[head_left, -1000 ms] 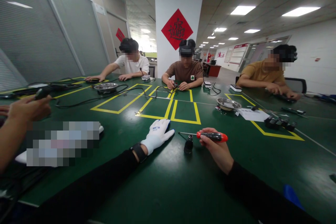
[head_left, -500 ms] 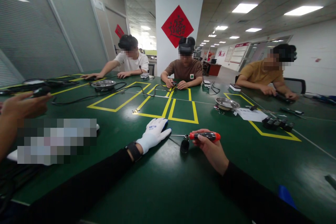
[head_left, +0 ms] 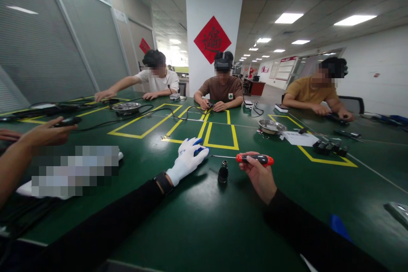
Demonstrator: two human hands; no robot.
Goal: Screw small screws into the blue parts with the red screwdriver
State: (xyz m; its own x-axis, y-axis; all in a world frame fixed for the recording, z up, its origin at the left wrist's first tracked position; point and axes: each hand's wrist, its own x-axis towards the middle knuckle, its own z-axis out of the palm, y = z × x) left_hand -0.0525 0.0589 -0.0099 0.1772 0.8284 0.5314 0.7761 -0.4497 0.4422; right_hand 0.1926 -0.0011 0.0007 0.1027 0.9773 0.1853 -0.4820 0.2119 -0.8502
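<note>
My left hand (head_left: 188, 160), in a white glove with blue on the finger side, is stretched out just over the green table (head_left: 194, 229). Its fingers are slightly bent and apart, with nothing seen in them. In my bare right hand (head_left: 259, 178) is a screwdriver (head_left: 255, 159), gripped by its red and black handle. The thin shaft points left, and its tip is beside the gloved fingertips; whether they touch I cannot tell. Between my hands, below the shaft, a black cone-shaped part (head_left: 223, 173) with a narrow metal top stands upright on the table.
A metal bowl (head_left: 272, 126), white paper (head_left: 300, 138) and several black parts (head_left: 330, 148) lie to the right. Another bowl (head_left: 126, 107) and black cables are at the far left. Three co-workers sit opposite. At left, another person's hand (head_left: 47, 132) holds a dark object.
My left hand has lifted a little and its fingers have bent. The screwdriver has shifted right and away from me, off the black part's top. The left neighbour's hand has moved right.
</note>
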